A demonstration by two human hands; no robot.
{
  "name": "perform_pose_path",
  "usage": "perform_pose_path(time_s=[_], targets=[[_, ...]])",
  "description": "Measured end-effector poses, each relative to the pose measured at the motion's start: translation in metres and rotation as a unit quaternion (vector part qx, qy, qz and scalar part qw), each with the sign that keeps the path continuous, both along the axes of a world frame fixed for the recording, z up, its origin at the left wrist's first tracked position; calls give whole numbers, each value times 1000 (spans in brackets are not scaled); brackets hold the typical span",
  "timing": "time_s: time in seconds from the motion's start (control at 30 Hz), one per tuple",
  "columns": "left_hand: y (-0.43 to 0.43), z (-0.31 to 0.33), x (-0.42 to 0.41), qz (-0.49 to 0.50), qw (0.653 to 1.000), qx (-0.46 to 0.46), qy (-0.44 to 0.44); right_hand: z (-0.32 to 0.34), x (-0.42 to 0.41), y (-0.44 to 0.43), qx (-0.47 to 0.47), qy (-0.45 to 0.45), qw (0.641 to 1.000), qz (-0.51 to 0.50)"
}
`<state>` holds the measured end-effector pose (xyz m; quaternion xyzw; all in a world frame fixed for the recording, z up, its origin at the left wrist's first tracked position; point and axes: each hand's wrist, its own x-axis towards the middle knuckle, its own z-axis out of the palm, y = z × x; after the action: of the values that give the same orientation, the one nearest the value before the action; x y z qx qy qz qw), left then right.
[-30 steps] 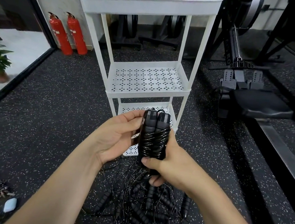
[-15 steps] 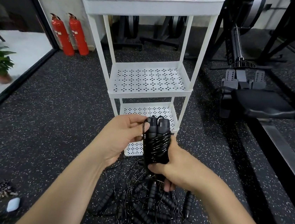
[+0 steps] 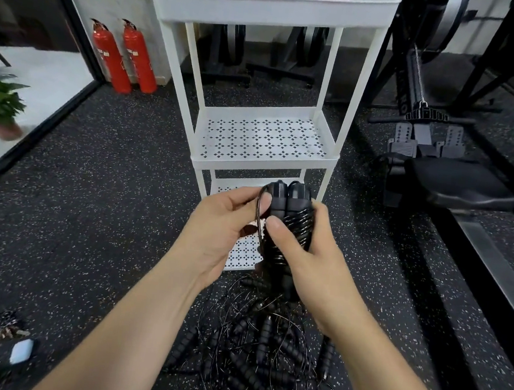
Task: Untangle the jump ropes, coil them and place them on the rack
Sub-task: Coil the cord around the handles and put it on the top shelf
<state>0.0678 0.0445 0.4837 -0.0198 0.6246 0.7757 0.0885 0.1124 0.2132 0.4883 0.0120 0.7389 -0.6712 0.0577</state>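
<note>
half behind right hand, coiled rope

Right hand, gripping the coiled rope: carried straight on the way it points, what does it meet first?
Likely the white rack, at its middle shelf's front rim just beyond the coiled rope in the right hand; depth is unclear.

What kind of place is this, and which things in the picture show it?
Most likely a gym: a rowing machine stands on the right, the floor is dark and speckled, and a heap of jump ropes lies in front of a white rack.
</note>
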Motion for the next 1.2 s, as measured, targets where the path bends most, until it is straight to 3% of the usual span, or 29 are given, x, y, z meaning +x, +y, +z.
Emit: perform_pose_path(time_s=[0.17, 0.3, 0.43, 0.53, 0.63, 0.73, 0.97, 1.2], targets=[[0, -5, 6, 28, 999, -12, -22, 8, -1, 10, 106, 14, 994, 38], [2, -3, 8, 40, 994, -100, -2, 8, -5, 16, 201, -2, 978, 59], [0, 22, 3, 76, 989, -118, 42, -4, 2, 14, 267, -38, 943, 193], [0, 30, -1, 25, 978, -187, 94, -20, 18, -2, 173, -50, 965, 189], [-12, 27, 1, 49, 981, -171, 78, -10, 9, -3, -16, -78, 990, 113], [-25, 31, 4, 69, 984, -158, 53, 1, 0, 1, -104, -81, 989, 68], [-16, 26, 7, 23, 991, -120, 48, -2, -2, 7, -120, -68, 989, 54], [0, 17, 8, 21, 999, -25, 21, -3, -4, 17, -28, -25, 995, 93]])
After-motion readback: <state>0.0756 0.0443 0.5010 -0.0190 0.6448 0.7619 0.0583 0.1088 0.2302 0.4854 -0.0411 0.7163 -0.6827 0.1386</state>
